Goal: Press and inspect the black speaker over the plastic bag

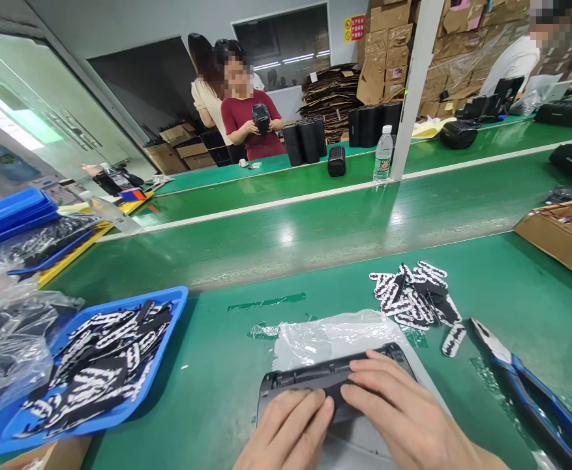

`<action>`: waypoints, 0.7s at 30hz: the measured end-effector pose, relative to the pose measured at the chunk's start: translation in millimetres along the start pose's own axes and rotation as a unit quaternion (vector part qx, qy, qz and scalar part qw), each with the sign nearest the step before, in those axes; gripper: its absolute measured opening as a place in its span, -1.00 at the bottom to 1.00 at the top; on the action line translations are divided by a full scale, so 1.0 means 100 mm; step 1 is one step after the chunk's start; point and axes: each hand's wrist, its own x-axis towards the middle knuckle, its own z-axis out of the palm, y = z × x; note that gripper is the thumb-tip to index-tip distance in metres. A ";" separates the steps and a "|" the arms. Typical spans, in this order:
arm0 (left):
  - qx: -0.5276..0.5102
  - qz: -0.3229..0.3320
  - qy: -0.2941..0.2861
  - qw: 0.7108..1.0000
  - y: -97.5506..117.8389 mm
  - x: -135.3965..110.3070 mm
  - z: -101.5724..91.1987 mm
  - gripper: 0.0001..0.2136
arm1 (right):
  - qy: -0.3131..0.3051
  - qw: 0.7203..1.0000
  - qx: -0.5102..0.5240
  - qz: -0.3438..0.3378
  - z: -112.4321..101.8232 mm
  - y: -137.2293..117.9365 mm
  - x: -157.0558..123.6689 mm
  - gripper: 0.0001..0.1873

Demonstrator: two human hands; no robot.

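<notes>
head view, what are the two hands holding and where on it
Both the left hand and right hand press flat on the top face of a dark grey plastic casing, fingertips near its middle. Neither visibly grips it.

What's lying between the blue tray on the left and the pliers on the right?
In the head view, between blue tray and pliers: the dark speaker housing under both hands, on clear plastic wrap.
</notes>
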 end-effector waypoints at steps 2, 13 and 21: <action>-0.018 0.004 0.007 1.000 -0.02 0.02 -0.02 -0.66 | 0.019 0.999 0.026 0.025 0.01 -0.02 0.05 -0.63; -0.179 -0.083 0.074 0.977 -0.02 0.17 -0.13 -0.73 | -0.016 0.984 0.125 0.127 -0.01 -0.03 0.13 -0.80; -0.230 -0.230 0.010 0.945 0.02 0.26 -0.19 -0.81 | 0.010 0.986 0.129 0.109 0.06 0.01 0.09 -0.74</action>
